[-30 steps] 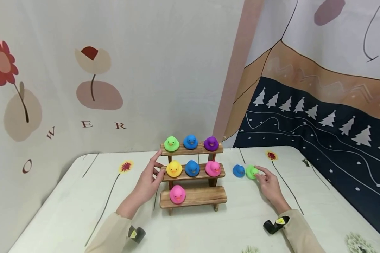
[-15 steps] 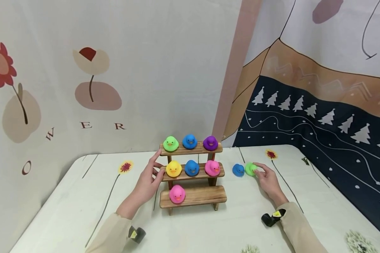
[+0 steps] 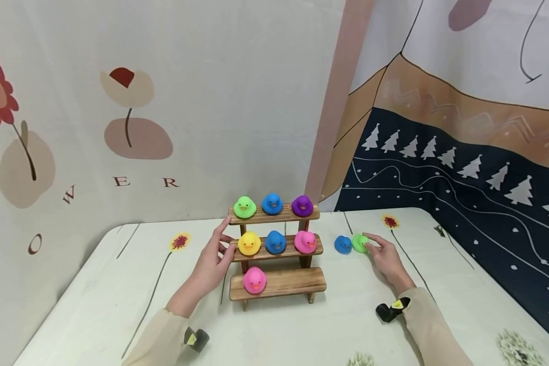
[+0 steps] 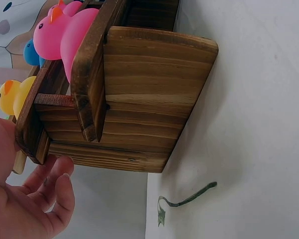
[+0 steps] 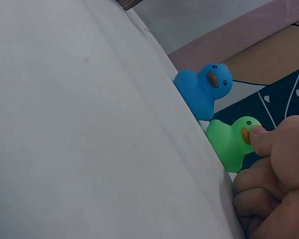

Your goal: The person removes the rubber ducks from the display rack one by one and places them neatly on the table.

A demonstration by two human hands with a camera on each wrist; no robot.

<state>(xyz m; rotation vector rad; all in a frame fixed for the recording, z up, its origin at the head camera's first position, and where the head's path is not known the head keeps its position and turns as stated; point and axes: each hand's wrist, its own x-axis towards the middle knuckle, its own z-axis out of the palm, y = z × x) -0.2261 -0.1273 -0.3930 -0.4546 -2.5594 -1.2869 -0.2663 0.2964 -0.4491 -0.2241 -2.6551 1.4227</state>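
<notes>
My left hand (image 3: 212,259) holds the left end of a three-tier wooden stand (image 3: 297,282), with the thumb at the middle tier's edge and the index finger up by the top tier. On the table right of the stand, my right hand (image 3: 386,259) pinches a green rubber duck (image 3: 359,243); in the right wrist view the thumb lies against the beak of this green duck (image 5: 226,142). Close beside it sits a blue rubber duck (image 3: 343,245). A pink duck (image 3: 254,280) stands at the left of the bottom tier.
Green (image 3: 244,207), blue (image 3: 272,204) and purple ducks (image 3: 302,206) line the top tier. Yellow (image 3: 249,244), blue (image 3: 275,242) and pink ducks (image 3: 305,242) fill the middle one. A printed white cloth covers the table (image 3: 274,335), and patterned curtains (image 3: 238,101) rise behind.
My right hand has moved slightly away from me and left, and the green duck has shifted a little closer to the blue one. The left hand stays at the stand.
</notes>
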